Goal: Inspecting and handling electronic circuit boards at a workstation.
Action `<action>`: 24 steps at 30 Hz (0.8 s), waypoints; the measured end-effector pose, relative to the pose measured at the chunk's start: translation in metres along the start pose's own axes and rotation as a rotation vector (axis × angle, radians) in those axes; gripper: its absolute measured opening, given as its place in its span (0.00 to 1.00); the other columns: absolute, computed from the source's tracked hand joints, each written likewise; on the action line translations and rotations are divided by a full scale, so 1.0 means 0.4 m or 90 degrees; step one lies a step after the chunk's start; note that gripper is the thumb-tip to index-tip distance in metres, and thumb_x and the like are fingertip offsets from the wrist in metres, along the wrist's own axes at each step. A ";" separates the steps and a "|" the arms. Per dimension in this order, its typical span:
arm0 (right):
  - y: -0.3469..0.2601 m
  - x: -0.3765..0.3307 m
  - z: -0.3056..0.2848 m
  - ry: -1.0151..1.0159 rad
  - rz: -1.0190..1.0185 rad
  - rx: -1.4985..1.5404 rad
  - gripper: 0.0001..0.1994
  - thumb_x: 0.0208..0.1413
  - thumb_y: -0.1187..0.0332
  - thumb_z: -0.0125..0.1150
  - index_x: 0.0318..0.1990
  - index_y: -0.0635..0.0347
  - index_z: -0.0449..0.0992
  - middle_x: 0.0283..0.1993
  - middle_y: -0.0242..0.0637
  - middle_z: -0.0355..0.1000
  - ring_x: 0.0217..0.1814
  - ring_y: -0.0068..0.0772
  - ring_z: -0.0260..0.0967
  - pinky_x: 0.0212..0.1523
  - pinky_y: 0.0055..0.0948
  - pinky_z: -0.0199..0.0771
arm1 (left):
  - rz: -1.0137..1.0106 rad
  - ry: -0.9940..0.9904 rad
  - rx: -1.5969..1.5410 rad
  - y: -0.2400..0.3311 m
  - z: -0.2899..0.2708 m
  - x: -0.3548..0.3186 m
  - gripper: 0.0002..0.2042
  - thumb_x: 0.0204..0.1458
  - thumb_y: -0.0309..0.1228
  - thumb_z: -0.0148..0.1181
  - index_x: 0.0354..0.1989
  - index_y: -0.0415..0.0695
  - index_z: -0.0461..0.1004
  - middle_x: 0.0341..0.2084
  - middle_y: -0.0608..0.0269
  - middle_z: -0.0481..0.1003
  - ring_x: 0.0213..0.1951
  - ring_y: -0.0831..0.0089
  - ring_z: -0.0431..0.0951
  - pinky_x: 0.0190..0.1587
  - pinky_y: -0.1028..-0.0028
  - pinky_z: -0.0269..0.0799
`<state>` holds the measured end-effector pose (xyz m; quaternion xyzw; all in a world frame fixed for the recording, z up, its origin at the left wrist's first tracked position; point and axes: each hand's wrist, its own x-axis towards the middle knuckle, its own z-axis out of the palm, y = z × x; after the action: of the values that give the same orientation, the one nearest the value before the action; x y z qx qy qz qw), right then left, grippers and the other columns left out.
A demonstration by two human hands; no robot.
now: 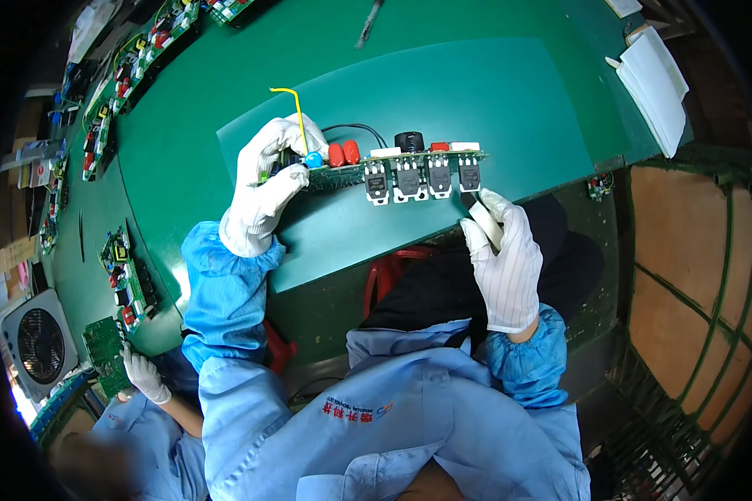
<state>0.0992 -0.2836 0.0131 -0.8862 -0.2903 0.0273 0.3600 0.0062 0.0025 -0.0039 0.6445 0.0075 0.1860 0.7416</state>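
A circuit board (342, 167) is held on edge over the green table, its left end in my white-gloved left hand (267, 179), which is closed around it. It carries a blue round part (313, 159), red capacitors (343, 154), a black cylinder (409, 141) and a row of black transistors (409, 180) along its near side. A yellow wire (297, 108) sticks up beside my left fingers. My white-gloved right hand (503, 250) is closed on a pale-handled tool with a black tip (484, 219). Its tip meets or nearly meets the rightmost transistor; I cannot tell which.
A translucent mat (476, 92) covers part of the green table (200, 100). More boards (125, 275) line the left side. A dark, thin tool (368, 25) lies at the far edge. White papers (652, 88) are at right. A co-worker's gloved hand (144, 376) holds a green board (104, 351), near a fan (40, 344).
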 end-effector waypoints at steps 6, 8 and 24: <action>0.008 0.007 0.009 -0.011 0.110 0.169 0.16 0.56 0.71 0.63 0.52 0.62 0.71 0.45 0.43 0.74 0.42 0.33 0.76 0.38 0.30 0.76 | -0.016 0.017 -0.038 0.002 0.005 0.002 0.11 0.46 0.31 0.60 0.34 0.40 0.67 0.34 0.57 0.69 0.38 0.71 0.68 0.44 0.73 0.63; 0.010 0.027 0.010 -0.031 0.151 0.256 0.16 0.58 0.71 0.59 0.54 0.63 0.70 0.49 0.44 0.73 0.42 0.30 0.74 0.39 0.28 0.75 | -0.018 0.029 -0.055 0.004 0.010 0.005 0.12 0.46 0.32 0.60 0.34 0.40 0.67 0.34 0.56 0.69 0.38 0.71 0.68 0.45 0.74 0.63; -0.026 0.121 0.040 -0.135 0.101 0.290 0.14 0.65 0.64 0.49 0.48 0.65 0.71 0.21 0.35 0.73 0.23 0.27 0.69 0.30 0.27 0.66 | -0.077 0.148 -0.092 0.006 0.030 0.007 0.20 0.62 0.50 0.49 0.39 0.42 0.71 0.36 0.64 0.72 0.39 0.78 0.73 0.45 0.77 0.70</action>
<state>0.1303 -0.2419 0.0158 -0.7944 -0.2422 0.2132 0.5146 0.0111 -0.0078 0.0011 0.5616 0.1187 0.2145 0.7903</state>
